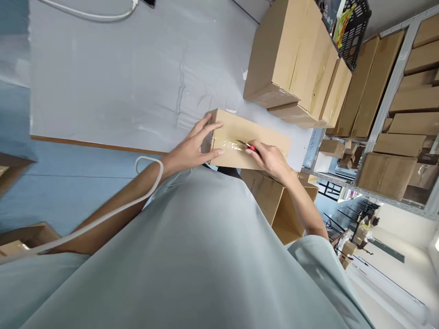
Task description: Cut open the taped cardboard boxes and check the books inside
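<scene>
Box (230,132) runs left-to-right; knife (251,147) points left

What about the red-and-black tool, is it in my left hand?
No, the right hand holds the red-and-black tool, while the left hand touches the cardboard box.

Carton (240,125) on table (113,82), seemingly flat

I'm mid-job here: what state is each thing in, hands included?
Left hand: fingers spread, against the small carton's end
Right hand: closed around the knife
Knife: blade exposed, over the small carton
Small carton: upper face closed, shiny tape on it
Larger cartons: closed on the sides seen
Black plastic basket: holding packets
Carton below right forearm: open, inside showing
</scene>
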Tool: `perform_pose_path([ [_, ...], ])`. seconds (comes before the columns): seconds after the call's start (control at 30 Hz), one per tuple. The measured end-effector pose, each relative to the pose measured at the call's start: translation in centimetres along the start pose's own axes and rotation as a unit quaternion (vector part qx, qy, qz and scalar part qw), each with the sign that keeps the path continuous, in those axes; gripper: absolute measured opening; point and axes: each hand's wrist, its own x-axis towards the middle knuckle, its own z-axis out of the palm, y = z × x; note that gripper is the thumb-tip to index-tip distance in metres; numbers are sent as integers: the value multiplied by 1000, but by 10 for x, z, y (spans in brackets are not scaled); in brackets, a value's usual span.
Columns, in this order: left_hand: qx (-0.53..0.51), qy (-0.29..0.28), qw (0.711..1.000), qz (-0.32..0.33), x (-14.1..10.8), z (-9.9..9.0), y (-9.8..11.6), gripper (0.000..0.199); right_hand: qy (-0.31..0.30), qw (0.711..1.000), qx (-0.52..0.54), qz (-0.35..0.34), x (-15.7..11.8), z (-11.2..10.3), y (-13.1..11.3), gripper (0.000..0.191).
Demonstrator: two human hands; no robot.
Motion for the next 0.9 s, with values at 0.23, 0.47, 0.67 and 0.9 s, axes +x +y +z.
perform_pose_path([
  [0.23, -25, 0, 999, 28, 3, 2, -2, 102, -83, 990, -110, -42, 42, 7, -24, 56],
  [0.47, -28, 2, 999, 33, 2, 8, -7, 100, -124, 982, -133, -46, 49, -3, -26, 53],
  [0.67, -15, 10, 999, 39, 5, 8, -9, 100, -130, 980, -141, -45, 54, -6, -28, 54],
  [0.9, -26, 3, 999, 30, 5, 6, -6, 98, -132, 984, -111, -51, 56, -5, -21, 55],
])
